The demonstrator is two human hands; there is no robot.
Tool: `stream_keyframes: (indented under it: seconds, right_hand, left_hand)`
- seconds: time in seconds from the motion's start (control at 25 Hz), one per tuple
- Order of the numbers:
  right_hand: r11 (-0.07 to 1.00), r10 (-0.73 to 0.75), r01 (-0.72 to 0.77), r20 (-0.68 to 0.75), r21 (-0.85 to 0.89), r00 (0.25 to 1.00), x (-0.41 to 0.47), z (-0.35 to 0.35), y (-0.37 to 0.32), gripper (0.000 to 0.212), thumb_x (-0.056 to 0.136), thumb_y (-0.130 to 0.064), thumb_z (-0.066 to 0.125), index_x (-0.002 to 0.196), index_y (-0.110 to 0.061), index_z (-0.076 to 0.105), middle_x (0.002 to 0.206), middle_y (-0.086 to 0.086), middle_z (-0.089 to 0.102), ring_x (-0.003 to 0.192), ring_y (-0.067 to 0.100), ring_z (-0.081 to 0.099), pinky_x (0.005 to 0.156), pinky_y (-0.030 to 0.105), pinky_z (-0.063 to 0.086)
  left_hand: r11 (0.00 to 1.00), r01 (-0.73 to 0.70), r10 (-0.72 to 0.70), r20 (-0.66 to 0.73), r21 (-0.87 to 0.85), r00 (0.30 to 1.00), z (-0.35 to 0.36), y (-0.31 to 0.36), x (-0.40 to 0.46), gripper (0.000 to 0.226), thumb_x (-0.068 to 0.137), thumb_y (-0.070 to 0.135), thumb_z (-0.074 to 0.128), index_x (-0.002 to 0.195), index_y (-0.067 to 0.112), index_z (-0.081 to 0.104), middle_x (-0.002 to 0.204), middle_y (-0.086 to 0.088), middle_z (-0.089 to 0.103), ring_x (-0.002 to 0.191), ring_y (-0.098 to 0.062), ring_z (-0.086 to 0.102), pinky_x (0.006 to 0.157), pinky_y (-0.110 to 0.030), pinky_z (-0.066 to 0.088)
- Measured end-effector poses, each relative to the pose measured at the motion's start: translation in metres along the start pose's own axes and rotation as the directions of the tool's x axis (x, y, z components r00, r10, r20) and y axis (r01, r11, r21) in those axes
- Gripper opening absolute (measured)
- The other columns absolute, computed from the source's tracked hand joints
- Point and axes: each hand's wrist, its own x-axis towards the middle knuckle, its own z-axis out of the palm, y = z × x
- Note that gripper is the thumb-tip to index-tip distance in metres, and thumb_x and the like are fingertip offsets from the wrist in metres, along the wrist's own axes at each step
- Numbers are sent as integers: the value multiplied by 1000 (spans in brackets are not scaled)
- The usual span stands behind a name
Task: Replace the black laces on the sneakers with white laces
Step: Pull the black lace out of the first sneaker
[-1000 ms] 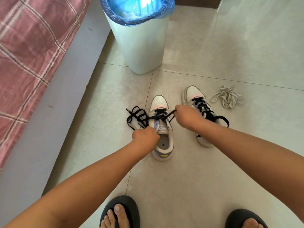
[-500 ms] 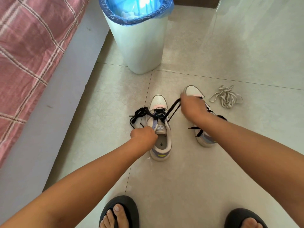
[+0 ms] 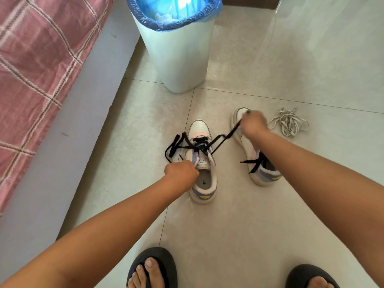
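Note:
Two white sneakers stand side by side on the tiled floor. The left sneaker [image 3: 204, 179] has a black lace [image 3: 182, 143] partly pulled out, with loose loops lying to its left. My left hand [image 3: 181, 172] grips that sneaker at its tongue and collar. My right hand [image 3: 253, 123] pinches one end of the black lace and holds it taut, up and to the right. The right sneaker [image 3: 259, 169] lies under my right forearm, its black lace still threaded. A bundle of white laces [image 3: 288, 122] lies on the floor to the right.
A white bin [image 3: 178, 59] with a blue liner stands just behind the sneakers. A bed with a pink checked cover [image 3: 37, 63] runs along the left. My feet in black slippers [image 3: 153, 267] are at the bottom edge.
My right hand has drawn the black lace farther up and to the right, away from the left sneaker. The left hand has stayed on the sneaker.

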Motion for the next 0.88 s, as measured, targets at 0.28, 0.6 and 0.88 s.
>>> stream_keyframes:
  seconds: [0.28, 0.6, 0.88]
  right_hand:
    - [996, 79, -84, 628, -22, 774, -52, 33, 10, 40, 99, -39, 37, 80, -7, 51, 66, 7, 47, 52, 16, 37, 46, 22, 32]
    - [985, -173, 173, -44, -6, 984, 0, -13, -6, 25, 100, -26, 36, 84, -10, 44, 72, 1, 45, 78, 24, 47, 61, 30, 30]
    - [820, -244, 471, 546, -325, 801, -76, 42, 15, 42, 89, -44, 52, 112, -13, 36, 87, 3, 54, 74, 20, 55, 55, 30, 38]
  left_hand:
    - [1000, 10, -10, 4, -13, 1000, 0, 0, 1, 51, 88, 3, 56, 135, 21, 45, 125, -7, 43, 111, -26, 52, 72, -33, 42]
    - [1000, -1, 2, 6, -3, 1000, 1, -3, 0, 45, 87, 0, 55, 129, 18, 50, 122, -7, 45, 107, -24, 53, 70, -31, 41]
    - [928, 126, -186, -143, -351, 972, -5, -9, 7, 33, 98, 35, 34, 115, 13, 51, 97, -5, 56, 85, -21, 55, 62, -28, 38]
